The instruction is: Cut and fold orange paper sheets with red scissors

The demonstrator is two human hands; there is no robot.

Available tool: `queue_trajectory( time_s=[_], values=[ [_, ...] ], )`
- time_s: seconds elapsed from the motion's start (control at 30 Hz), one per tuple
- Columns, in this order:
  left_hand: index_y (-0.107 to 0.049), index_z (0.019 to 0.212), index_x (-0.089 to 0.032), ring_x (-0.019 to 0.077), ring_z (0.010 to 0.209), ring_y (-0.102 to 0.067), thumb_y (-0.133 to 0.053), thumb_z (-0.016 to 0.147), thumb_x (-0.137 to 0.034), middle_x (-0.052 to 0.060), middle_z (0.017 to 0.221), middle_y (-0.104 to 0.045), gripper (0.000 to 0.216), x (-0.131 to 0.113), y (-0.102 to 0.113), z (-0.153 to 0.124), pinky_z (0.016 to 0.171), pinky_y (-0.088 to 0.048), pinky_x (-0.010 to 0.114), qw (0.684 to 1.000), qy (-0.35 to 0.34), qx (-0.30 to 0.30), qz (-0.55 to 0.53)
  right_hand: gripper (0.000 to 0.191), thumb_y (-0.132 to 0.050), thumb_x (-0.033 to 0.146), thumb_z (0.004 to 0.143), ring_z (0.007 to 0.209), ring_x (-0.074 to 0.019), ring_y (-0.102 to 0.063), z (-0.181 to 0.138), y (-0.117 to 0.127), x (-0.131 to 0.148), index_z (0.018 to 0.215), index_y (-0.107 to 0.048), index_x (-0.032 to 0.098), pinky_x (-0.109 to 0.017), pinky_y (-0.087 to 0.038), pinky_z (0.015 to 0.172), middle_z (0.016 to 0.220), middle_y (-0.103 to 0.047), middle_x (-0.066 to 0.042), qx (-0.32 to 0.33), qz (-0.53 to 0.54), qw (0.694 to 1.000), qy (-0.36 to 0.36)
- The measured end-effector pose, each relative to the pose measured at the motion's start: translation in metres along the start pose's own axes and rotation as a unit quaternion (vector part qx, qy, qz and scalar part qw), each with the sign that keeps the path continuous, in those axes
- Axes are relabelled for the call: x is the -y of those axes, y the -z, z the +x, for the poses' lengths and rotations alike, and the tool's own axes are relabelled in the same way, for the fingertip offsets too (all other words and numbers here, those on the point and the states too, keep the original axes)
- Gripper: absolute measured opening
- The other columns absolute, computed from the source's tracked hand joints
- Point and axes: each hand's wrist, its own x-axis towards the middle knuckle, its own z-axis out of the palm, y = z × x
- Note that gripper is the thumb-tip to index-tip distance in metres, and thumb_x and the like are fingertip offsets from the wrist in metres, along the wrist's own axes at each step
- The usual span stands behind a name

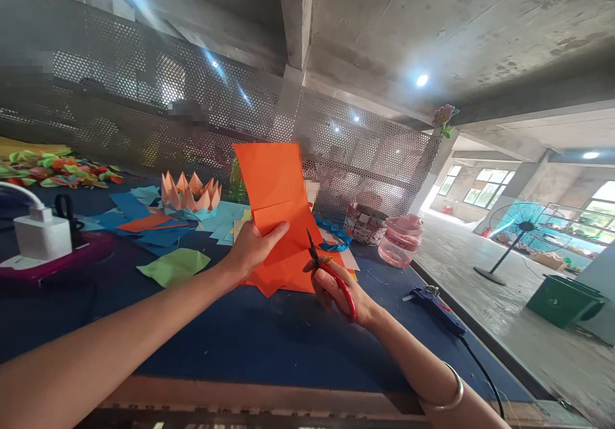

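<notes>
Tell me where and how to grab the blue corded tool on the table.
Grip the blue corded tool by its body, toward the cord end, probably best from the near right side: it lies with its metal tip pointing left, so that approach should stay clear of the tip.

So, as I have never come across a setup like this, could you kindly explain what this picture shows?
Certainly. There is no machine here: these are a person's two bare hands, seen from a camera worn on that person's head, looking forward and down. The left hand grips some orange paper. The right hand holds red-handled scissors, their blades close to the paper. On the dark blue table lie blue paper pieces, a green sheet, a ring of folded orange points, a pink jug and a blue corded tool. Beyond, a fan stands on the floor.
</notes>
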Motion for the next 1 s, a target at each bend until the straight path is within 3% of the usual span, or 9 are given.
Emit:
queue_trajectory(
  time_s=[0.17,0.47,0.67,1.0],
  values=[
    [-0.074,0.099,-0.017,0.0333,0.103,-0.067,-0.07,0.072,-0.049,0.011,0.109,-0.075,0.042,-0.0012,-0.0001,-0.001,0.073,-0.055,0.034,0.999,0.001,-0.014,0.037,0.043,-0.044,0.062,0.092,0.042,-0.009,-0.045,-0.0002,0.0007,0.0015,0.095,-0.05,0.019,-0.023,-0.034,0.045,0.052,-0.047,0.006,0.004,-0.002,1.0,-0.005],
    [-0.074,0.1,-0.017,0.0335,0.105,-0.066,-0.07,0.072,-0.05,0.011,0.113,-0.073,0.044,-0.0001,-0.0008,-0.0016,0.076,-0.055,0.035,1.0,-0.003,-0.01,0.025,0.044,-0.042,0.063,0.092,0.043,-0.0092,-0.045,-0.0007,0.0007,0.0039,0.094,-0.049,0.019,-0.023,-0.035,0.045,0.052,-0.048,0.006,0.002,-0.009,1.0,-0.005],
    [-0.073,0.102,-0.017,0.0335,0.103,-0.067,-0.07,0.071,-0.052,0.011,0.111,-0.074,0.047,-0.0013,0.0001,-0.002,0.076,-0.055,0.035,1.0,0.008,-0.007,0.027,0.049,-0.041,0.065,0.091,0.041,-0.0093,-0.046,-0.0014,0.0005,0.0035,0.104,-0.051,0.019,-0.023,-0.036,0.045,0.051,-0.048,0.006,0.001,-0.013,1.0,-0.006],
    [-0.073,0.099,-0.017,0.033,0.104,-0.067,-0.071,0.071,-0.053,0.012,0.111,-0.074,0.046,0.0006,-0.0001,-0.0016,0.076,-0.055,0.035,1.0,0.009,0.003,0.018,0.045,-0.041,0.06,0.094,0.034,-0.0092,-0.045,0.0011,-0.0062,-0.002,0.096,-0.052,0.016,-0.02,-0.032,0.038,0.045,-0.049,0.007,-0.019,0.034,0.999,0.018]
  ],
)
